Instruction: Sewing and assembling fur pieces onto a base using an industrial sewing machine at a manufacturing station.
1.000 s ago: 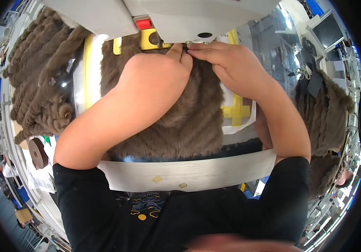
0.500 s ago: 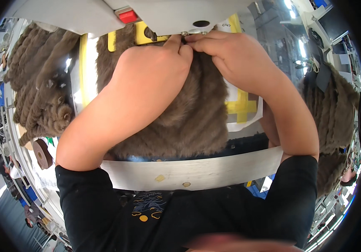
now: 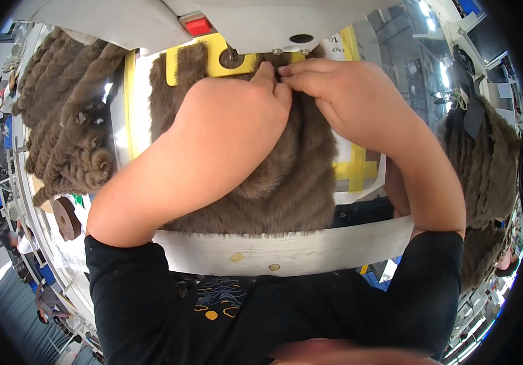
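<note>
A piece of brown fake fur point(image 3: 285, 182) lies on a white machine table with yellow tape marks point(image 3: 358, 173). My left hand point(image 3: 237, 115) and my right hand point(image 3: 340, 91) both pinch the far edge of the fur, fingertips touching each other right under the grey sewing machine head point(image 3: 261, 24). A yellow guide point(image 3: 219, 58) sits under the machine head by my left fingers. The needle area is hidden behind my fingers.
A heap of rolled brown fur pieces point(image 3: 67, 128) lies to the left. More brown fur point(image 3: 486, 176) hangs at the right. The table's pale front edge point(image 3: 285, 252) runs across near my body. A red button point(image 3: 199, 25) is on the machine.
Both hands and the fur edge have stayed under the machine head; my head has leaned closer, so the machine and hands look larger and lower in view.
</note>
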Tool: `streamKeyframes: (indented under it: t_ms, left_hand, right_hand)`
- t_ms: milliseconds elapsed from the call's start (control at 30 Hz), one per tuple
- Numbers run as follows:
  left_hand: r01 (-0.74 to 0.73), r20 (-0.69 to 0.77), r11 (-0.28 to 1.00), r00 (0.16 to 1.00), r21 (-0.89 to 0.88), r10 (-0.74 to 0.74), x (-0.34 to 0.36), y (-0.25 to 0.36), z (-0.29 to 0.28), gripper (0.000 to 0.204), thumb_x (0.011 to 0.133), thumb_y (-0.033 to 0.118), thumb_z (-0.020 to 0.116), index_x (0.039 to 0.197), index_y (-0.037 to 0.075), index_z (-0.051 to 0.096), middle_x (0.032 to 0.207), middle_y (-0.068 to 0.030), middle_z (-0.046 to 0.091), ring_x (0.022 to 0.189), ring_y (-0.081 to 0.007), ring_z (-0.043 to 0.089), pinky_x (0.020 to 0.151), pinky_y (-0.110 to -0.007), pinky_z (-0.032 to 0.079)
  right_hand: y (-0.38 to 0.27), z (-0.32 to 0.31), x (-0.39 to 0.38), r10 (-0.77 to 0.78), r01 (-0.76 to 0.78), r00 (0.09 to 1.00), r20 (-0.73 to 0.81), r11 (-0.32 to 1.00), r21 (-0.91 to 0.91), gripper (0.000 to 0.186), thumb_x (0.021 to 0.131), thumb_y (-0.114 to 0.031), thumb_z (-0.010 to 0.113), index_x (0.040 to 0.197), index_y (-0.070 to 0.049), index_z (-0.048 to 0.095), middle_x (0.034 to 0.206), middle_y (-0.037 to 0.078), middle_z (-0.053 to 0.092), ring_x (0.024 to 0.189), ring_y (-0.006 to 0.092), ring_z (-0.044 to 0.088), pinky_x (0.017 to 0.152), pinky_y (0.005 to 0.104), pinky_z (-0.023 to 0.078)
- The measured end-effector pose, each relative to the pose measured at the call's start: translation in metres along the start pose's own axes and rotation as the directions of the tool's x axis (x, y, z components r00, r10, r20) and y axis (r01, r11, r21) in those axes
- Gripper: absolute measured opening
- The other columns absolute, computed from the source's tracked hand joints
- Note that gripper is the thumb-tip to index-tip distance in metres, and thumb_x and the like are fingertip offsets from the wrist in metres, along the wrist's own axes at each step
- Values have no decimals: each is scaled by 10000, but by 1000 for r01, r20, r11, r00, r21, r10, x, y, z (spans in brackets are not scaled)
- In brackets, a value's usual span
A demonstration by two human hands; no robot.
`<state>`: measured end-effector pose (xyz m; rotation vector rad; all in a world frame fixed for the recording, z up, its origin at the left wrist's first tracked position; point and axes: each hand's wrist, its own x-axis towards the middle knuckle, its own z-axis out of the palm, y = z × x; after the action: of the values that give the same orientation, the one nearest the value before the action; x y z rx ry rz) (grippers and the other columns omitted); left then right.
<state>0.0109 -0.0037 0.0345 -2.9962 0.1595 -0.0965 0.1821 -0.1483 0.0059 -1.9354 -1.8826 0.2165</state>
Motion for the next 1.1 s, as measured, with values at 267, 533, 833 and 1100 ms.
streamKeyframes:
  t_ms: [267,533,833,1100]
  left_hand:
    - [-40,21,999,999,-21,40,-4,5,-4,371,765,63,694,1115,-61,688,1211,-260,716,734,-232,754,551,-293,574]
    - [-91,39,994,995,-64,94,-2,7,-8,355,781,77,683,1110,-57,686,1239,-269,705,767,-224,763,569,-299,589]
    - [-117,46,989,992,-85,121,-3,2,-9,352,794,74,663,1117,-66,672,1247,-272,700,787,-225,762,572,-301,589]
    - [-106,105,993,988,-59,112,-4,-1,-14,391,784,77,672,1142,-78,662,1268,-289,686,782,-222,760,574,-300,586]
  right_hand:
    - [-5,-4,-2,-1,-1,999,44,999,45,274,882,-45,561,1060,-60,769,1117,54,759,970,312,716,815,416,581]
    - [-10,-12,-5,-18,18,1000,24,1000,15,199,851,-41,578,942,-54,754,988,53,746,894,318,710,737,423,574]
    - [-4,-10,-7,-21,21,999,50,1000,-2,180,818,-23,576,901,-52,734,942,65,733,864,330,702,709,427,573]
    - [-2,-9,-6,-45,43,998,40,999,32,296,851,-44,572,1054,-83,783,1096,29,768,925,283,728,744,393,590]
